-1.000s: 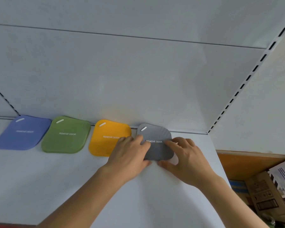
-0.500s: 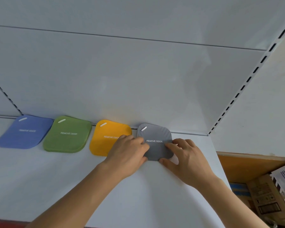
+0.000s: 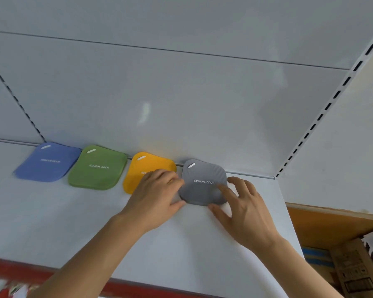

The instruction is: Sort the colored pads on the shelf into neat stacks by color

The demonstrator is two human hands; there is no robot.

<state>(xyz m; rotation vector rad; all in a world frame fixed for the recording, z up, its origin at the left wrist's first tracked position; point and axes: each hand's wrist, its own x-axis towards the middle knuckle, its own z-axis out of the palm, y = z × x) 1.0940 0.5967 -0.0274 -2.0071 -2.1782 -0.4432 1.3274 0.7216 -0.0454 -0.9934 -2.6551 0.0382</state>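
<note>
Four pads or stacks marked REMOVE ODOR lie in a row along the back of the white shelf (image 3: 52, 222): blue (image 3: 46, 163), green (image 3: 98, 168), yellow (image 3: 145, 166) and grey (image 3: 204, 182). My left hand (image 3: 157, 198) holds the grey pads' front-left corner between bent fingers on the left edge and the thumb at the front. It hides part of the yellow pad. My right hand (image 3: 243, 208) is at the grey pads' right side with fingers spread. Its index tip touches the top and its thumb lies at the front edge.
The shelf's back panel rises right behind the pads. A slotted upright (image 3: 323, 112) marks the right end, just past the grey pads. Lower right, cardboard boxes (image 3: 353, 272) sit beyond the shelf edge. A red strip (image 3: 19, 267) runs along the shelf's front.
My left hand slid off the grey pads' top to their left edge. My right hand's fingers lifted and spread. The grey pads stayed in place.
</note>
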